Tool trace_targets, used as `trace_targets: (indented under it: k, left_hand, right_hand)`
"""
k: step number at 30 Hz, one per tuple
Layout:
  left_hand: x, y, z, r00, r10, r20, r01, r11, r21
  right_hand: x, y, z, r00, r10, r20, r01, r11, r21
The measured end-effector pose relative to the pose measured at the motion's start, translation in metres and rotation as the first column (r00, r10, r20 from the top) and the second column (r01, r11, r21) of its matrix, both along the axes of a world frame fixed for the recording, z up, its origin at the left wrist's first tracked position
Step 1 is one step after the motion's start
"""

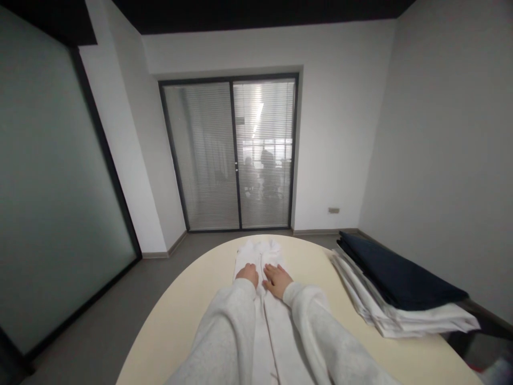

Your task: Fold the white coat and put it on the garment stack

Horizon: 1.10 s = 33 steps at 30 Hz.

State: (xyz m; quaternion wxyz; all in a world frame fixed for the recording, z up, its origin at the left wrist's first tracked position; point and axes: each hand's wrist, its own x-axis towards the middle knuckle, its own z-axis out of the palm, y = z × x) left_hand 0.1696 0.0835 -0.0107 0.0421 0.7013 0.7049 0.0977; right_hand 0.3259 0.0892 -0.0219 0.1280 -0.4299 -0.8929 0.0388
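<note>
A long white garment (262,326) lies lengthwise on a round, cream-coloured table (180,310), with a dark line running down its middle; its exact kind I cannot make out. On the left half of the cloth, my left hand (248,274) rests with its fingers bent and close together, curled onto the fabric. Just to the right, my right hand (277,280) lies flat on the same garment, fingers stretched out and a little apart. Light grey sleeves cover both wrists and hide part of the cloth nearer to me.
At the table's right edge is a stack of folded white cloth (420,321) with a folded dark navy cloth (401,272) on top. Beyond the table stands a glass partition with blinds (228,160). A frosted glass panel (60,187) rises at the left.
</note>
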Motion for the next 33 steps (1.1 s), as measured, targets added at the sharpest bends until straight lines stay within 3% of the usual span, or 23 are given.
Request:
trace_targets:
  k: [6,9,13,18,24,28,33]
  left_hand:
    - [-0.005,0.004,-0.008,0.981,-0.122,0.149,0.099,0.983,0.153]
    - [0.000,0.001,-0.009,0.978,-0.175,0.117,0.164,0.982,0.099]
    - [-0.002,-0.001,0.004,0.988,-0.144,0.050,0.140,0.987,0.078]
    - [-0.029,0.004,0.021,0.966,-0.258,-0.001,0.254,0.950,-0.182]
    - [-0.031,-0.012,0.005,0.913,-0.408,0.005,0.390,0.867,-0.309]
    - [-0.018,-0.015,0.000,0.926,-0.376,-0.039,0.347,0.886,-0.307]
    - [-0.013,-0.012,0.007,0.967,-0.254,-0.027,0.247,0.957,-0.154]
  right_hand:
    - [0.003,0.002,-0.007,0.996,-0.004,0.094,0.011,0.998,-0.068]
    - [0.002,0.002,-0.008,0.995,0.000,0.101,0.007,0.997,-0.071]
    - [0.004,-0.001,0.001,0.996,-0.013,0.083,0.018,0.998,-0.063]
    - [0.008,-0.005,0.016,0.965,-0.129,0.228,0.168,0.972,-0.162]
    - [0.011,-0.020,-0.007,0.969,-0.101,0.224,0.141,0.975,-0.171]
    - [0.015,-0.015,-0.015,0.975,-0.143,0.168,0.164,0.979,-0.124]
    - [0.018,-0.001,-0.005,0.981,-0.159,0.108,0.168,0.982,-0.089]
